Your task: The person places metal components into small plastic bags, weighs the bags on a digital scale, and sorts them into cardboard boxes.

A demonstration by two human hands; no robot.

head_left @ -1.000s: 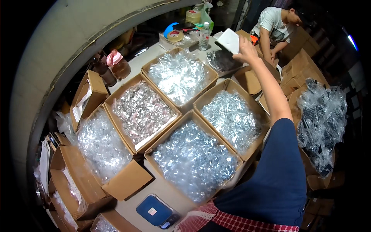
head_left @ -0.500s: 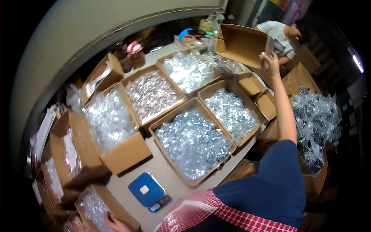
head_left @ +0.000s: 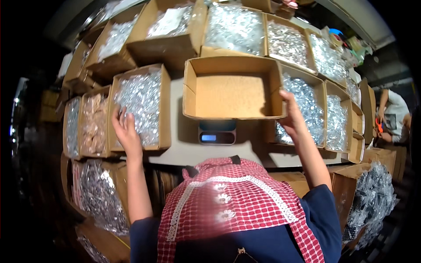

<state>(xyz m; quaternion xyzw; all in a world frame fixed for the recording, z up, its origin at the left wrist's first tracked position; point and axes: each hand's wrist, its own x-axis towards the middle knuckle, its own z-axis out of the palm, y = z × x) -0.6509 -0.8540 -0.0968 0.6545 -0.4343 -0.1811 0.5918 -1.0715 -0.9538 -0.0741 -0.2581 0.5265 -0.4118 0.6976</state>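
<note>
My right hand (head_left: 291, 113) grips the right end of an open cardboard box (head_left: 234, 111), whose bare brown inside shows. That box is held above the table, over a kitchen scale (head_left: 217, 136) with a small lit display; most of the weighing plate is hidden under it. My left hand (head_left: 126, 128) is open, fingers apart and holding nothing, over the near left side of a cardboard box of shiny clear packets (head_left: 142, 94). Whether its fingertips touch the packets I cannot tell.
Boxes of clear packets (head_left: 234, 28) line the back. More packets (head_left: 302, 103) fill boxes on the right; brown packets (head_left: 94, 116) are at far left. Below the table edge are bags of packets (head_left: 103, 199) and dark packets (head_left: 372, 197). A person (head_left: 397, 111) is at far right.
My view has swung left. My right hand has brought the empty box from the far right to above the scale. My left hand stays by the packet box on the left.
</note>
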